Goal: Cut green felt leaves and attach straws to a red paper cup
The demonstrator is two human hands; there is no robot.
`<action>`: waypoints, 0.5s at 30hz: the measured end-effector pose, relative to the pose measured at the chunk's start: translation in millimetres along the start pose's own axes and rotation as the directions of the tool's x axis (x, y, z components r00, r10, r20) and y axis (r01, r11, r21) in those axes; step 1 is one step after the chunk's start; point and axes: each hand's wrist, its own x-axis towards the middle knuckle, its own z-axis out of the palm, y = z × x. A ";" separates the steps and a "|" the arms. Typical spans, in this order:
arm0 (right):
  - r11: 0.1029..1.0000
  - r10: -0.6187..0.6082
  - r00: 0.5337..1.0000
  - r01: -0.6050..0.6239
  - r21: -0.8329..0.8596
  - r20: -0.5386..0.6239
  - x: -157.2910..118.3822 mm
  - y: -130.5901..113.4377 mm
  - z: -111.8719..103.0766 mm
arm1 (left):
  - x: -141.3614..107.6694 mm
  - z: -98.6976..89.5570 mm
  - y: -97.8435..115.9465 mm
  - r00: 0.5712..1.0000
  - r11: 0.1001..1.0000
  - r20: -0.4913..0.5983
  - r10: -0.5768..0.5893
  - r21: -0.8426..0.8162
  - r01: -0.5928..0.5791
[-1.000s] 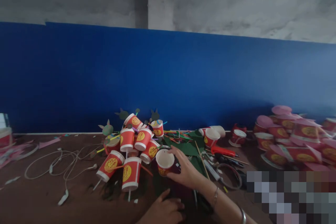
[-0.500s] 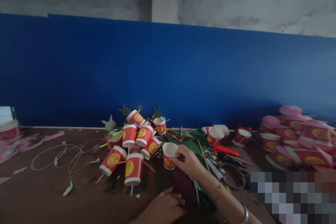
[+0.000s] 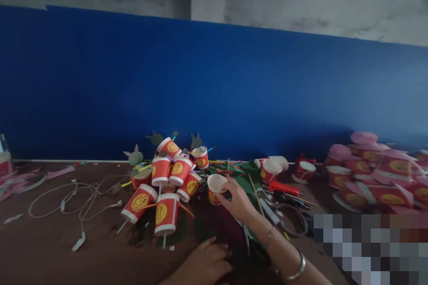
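Note:
A red and white paper cup with a yellow emblem stands mouth up in the middle of the head view. My right hand pinches its right rim between thumb and fingers. Lower down, my left hand lies on the table with its fingers loosely stretched, holding nothing. Left of the cup is a pile of similar paper cups with sticks and coloured strips. Scissors lie under my right forearm, partly hidden.
White earphones with a tangled cord lie at left. On the right are a red-handled tool, a roll of tape and pink-trimmed cups. A blue panel rises behind the table. The lower right corner is pixelated.
The view has shifted slightly to the right. My right hand keeps its pinch on the cup's rim, and the cup is a little farther back. My left hand stays low on the table.

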 end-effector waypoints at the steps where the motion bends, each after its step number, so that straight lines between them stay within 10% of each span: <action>1: 1.000 -0.001 1.000 0.001 -0.006 0.004 -1.2 1.4 4.0 | -0.3 -0.7 0.6 1.000 1.000 0.000 -0.011 -0.005 0.011; 9: 0.996 -0.083 0.996 0.084 -0.034 0.030 -9.0 1.6 -4.4 | -0.3 3.4 -9.1 0.994 0.996 -0.085 0.065 0.061 -0.060; 15: 0.955 0.106 0.993 -0.116 -0.274 -0.051 12.3 34.3 -26.7 | -2.3 -11.4 -8.0 0.975 0.993 -0.216 0.051 0.118 -0.026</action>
